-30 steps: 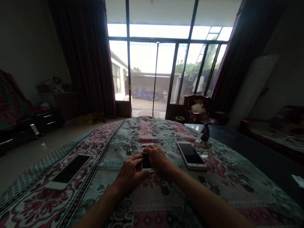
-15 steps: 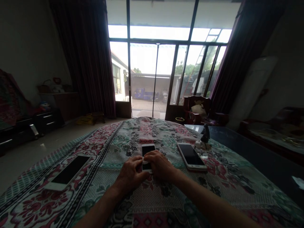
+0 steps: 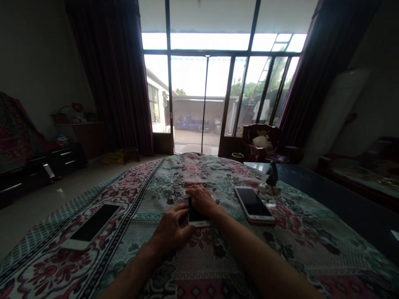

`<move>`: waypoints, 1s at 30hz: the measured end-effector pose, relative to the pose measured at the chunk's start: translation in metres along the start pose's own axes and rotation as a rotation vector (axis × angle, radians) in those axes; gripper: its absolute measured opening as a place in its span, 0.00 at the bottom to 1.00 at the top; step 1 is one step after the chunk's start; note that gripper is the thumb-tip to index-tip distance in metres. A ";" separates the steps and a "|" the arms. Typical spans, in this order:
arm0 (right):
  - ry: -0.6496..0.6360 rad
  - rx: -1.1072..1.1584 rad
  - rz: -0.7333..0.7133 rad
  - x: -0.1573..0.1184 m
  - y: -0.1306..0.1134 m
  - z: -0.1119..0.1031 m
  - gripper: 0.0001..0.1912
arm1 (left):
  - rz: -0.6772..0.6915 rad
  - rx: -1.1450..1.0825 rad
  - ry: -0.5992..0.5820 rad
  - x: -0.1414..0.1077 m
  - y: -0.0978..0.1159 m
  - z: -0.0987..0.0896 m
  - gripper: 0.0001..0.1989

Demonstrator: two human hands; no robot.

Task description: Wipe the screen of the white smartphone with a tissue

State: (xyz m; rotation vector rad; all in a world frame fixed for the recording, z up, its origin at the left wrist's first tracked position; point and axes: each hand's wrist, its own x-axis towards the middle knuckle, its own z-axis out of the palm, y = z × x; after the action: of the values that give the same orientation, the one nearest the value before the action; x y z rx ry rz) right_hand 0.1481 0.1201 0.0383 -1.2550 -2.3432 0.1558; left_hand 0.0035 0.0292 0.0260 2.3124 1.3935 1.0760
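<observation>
Floral bedspread (image 3: 205,265) under me, my right fingers (image 3: 199,197) pressed over the top of a white smartphone (image 3: 198,218), my left fingers (image 3: 176,216) clasping its left edge, another smartphone (image 3: 90,226) lying free leftward, a third smartphone (image 3: 254,204) rightward.

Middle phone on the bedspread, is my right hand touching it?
Touching: the head view shows the right hand lying over the upper part of the middle phone.

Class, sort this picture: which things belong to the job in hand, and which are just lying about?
Job in hand:
left hand
right hand
middle phone, under both hands

Lying about:
left phone
right phone
glass ornament
floral cloth
</observation>
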 end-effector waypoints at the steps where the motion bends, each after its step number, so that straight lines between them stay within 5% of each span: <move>1: -0.002 0.010 -0.018 -0.004 0.000 -0.002 0.20 | 0.007 -0.002 -0.006 0.000 0.000 0.000 0.18; 7: -0.064 0.043 -0.152 -0.047 -0.009 -0.018 0.16 | 0.033 -0.023 -0.024 0.001 0.000 -0.001 0.19; 14: -0.054 0.111 -0.174 -0.087 -0.014 -0.032 0.24 | 0.006 -0.022 -0.016 0.000 0.000 0.001 0.16; 30: 0.033 0.015 0.021 -0.016 0.012 -0.011 0.19 | 0.013 -0.029 -0.016 0.001 -0.001 0.001 0.14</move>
State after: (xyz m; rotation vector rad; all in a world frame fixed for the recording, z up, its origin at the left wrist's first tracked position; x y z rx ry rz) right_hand 0.1698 0.1126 0.0386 -1.2659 -2.2967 0.1584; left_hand 0.0037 0.0308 0.0258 2.3073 1.3503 1.0719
